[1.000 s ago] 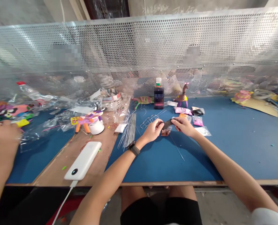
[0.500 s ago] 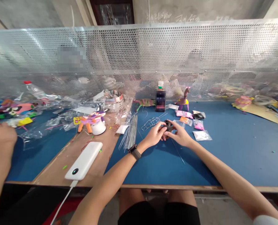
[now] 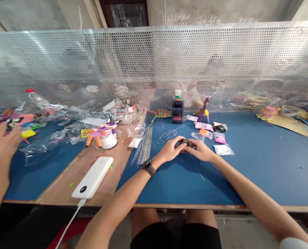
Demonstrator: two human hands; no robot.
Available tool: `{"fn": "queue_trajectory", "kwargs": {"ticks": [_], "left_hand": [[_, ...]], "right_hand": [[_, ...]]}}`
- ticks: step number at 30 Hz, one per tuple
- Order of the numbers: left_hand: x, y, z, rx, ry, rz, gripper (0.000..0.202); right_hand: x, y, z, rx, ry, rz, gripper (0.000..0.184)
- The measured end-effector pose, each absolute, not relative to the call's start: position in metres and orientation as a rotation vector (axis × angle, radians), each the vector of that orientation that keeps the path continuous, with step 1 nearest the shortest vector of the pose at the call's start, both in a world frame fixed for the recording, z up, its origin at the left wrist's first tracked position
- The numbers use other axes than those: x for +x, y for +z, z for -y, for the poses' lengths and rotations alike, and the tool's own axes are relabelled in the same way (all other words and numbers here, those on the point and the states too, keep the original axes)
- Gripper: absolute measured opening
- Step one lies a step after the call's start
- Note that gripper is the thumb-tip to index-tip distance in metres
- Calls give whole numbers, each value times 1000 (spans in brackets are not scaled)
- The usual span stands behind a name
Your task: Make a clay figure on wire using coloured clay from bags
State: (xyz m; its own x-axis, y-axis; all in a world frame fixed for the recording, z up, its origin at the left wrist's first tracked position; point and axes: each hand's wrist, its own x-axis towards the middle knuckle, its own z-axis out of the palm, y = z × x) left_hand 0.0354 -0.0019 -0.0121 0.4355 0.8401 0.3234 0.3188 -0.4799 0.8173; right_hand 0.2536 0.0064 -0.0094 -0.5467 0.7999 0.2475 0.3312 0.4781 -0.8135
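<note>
My left hand and my right hand meet over the blue table, both pinched on a small dark lump of clay held between their fingertips. A watch sits on my left wrist. Just behind my hands lies a bent wire frame, and a single thin wire lies on the table under my right hand. Small bags of coloured clay lie to the right of my hands.
A bundle of straight wires lies left of my hands. On a wooden board sit a white power bank, a white cup and a colourful clay figure. A dark bottle stands before the perforated screen. Another person's hand works at far left.
The dark clay went from a stretched strip between my hands to a compact lump as my hands closed together and lowered toward the table. The other person's hand shifted a little.
</note>
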Motion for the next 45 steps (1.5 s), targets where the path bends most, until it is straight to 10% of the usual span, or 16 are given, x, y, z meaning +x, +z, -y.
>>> {"fn": "queue_trajectory", "kwargs": {"ticks": [20, 26, 45], "left_hand": [[40, -16, 2, 1961, 1001, -910, 31], [40, -16, 5, 1920, 959, -857, 31], [32, -21, -3, 2066, 1042, -1024, 52]], "right_hand": [[272, -28, -42, -1158, 962, 1721, 37], [264, -17, -18, -979, 893, 2037, 66], [258, -13, -14, -1073, 737, 2043, 43]]}}
